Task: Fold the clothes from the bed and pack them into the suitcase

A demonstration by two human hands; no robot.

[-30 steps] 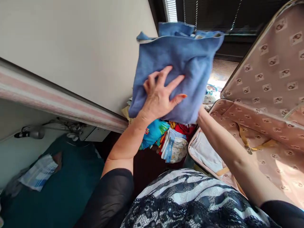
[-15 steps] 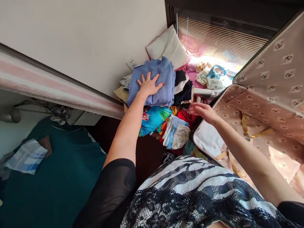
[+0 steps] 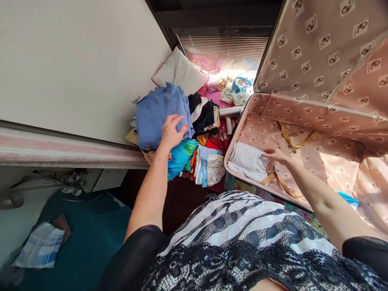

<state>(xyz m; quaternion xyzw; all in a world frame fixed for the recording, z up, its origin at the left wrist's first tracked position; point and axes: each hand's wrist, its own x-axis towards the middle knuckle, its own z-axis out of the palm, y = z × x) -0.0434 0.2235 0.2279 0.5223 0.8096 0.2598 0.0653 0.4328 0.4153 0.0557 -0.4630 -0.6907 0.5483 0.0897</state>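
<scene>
My left hand (image 3: 171, 131) lies flat, fingers spread, on a folded blue garment (image 3: 154, 113) that tops a pile of clothes against the white wall. My right hand (image 3: 274, 157) reaches into an open suitcase with a pink patterned lining (image 3: 303, 133). Its fingers are stretched out, touching a folded white cloth (image 3: 247, 161) and a yellow strap (image 3: 280, 182) in the case's near corner. Neither hand holds anything.
Under the blue garment lie bright turquoise, red and black clothes (image 3: 200, 137) and folded printed items (image 3: 209, 169). A white pillow (image 3: 178, 72) and a small bag (image 3: 239, 91) sit near the blinds. The suitcase lid (image 3: 327, 48) stands upright. A teal cover (image 3: 87, 234) spreads at lower left.
The blue garment was held up with both hands, then set on the pile. My left hand stays on it while my right hand has moved into the suitcase.
</scene>
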